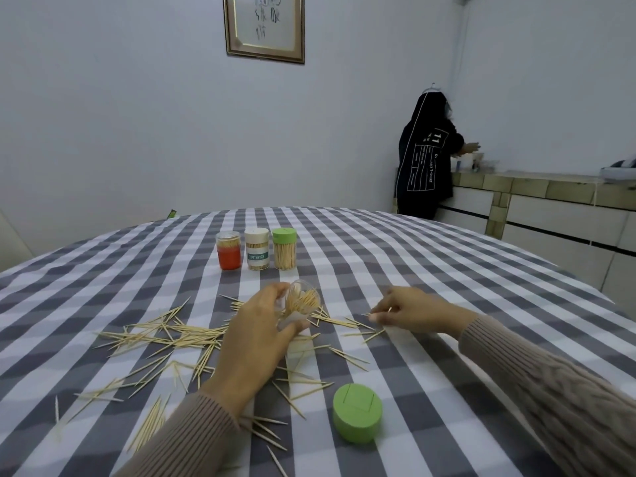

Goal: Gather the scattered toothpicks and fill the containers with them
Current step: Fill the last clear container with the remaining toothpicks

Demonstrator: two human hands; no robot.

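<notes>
While a green lid (357,412) lies nearest you, your left hand (256,333) grips a tilted clear container (298,308) of toothpicks, your right hand (406,309) pinches one beside it, loose toothpicks (165,333) litter the desk (447,270), and three filled containers (256,248) stand beyond.

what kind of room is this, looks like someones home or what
Probably a home dining or kitchen area. A checked tablecloth covers a large table, a framed picture hangs on the plain wall, and a tiled counter runs along the right, where another person stands working.
</notes>
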